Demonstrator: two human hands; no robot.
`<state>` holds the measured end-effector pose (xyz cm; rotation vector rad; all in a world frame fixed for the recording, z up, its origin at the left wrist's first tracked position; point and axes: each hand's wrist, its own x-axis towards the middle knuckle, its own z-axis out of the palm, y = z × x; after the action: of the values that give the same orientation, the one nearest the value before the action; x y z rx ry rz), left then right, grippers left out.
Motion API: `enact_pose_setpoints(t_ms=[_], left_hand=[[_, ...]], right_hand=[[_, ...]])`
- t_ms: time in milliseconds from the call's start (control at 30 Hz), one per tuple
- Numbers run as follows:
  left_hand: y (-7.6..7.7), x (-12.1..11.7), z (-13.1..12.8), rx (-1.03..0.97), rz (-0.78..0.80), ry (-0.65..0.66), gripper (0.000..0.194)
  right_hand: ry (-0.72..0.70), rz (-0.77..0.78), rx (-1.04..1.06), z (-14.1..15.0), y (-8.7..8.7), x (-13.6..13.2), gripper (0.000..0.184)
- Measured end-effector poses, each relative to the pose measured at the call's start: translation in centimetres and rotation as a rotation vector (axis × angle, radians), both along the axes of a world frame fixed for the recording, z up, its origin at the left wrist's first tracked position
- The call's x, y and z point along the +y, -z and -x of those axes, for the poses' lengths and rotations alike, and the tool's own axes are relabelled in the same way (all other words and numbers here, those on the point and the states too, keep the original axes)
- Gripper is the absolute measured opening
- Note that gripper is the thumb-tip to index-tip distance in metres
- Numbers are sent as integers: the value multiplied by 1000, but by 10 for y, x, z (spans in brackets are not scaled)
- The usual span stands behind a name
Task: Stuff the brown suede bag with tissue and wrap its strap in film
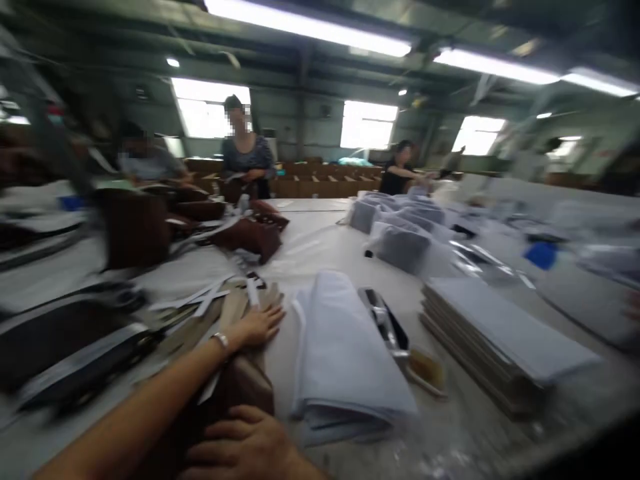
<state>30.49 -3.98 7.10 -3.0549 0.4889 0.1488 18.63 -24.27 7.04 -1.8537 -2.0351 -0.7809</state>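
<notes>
Through my feed, tan strips [233, 308] lie left on the desk [310, 233]; my left hand [260, 325] rests on them, grip spread. Nearer, my right hand [245, 443], grip loosely open, overlaps a brown piece [243, 390], left of folded white cloth [345, 347].

folded white cloth [345, 347], centre | white-topped stack [510, 327], right | ceiling tube [310, 27], lit
</notes>
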Motion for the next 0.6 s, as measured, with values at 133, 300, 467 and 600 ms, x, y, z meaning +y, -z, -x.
enact_pose_setpoints(t_ms=[133,300,467,600], left_hand=[[6,18,-11,47,1,-94,55],[14,50,1,47,-26,-142,59],[10,85,4,45,-35,-128,65],[5,114,5,24,-28,-133,69]], right_hand=[[-149,-212,168,-6,36,22,31],[-209,-449,231,-6,45,30,21],[-193,-580,273,-3,36,35,19],[-190,-575,271,-4,45,36,16]])
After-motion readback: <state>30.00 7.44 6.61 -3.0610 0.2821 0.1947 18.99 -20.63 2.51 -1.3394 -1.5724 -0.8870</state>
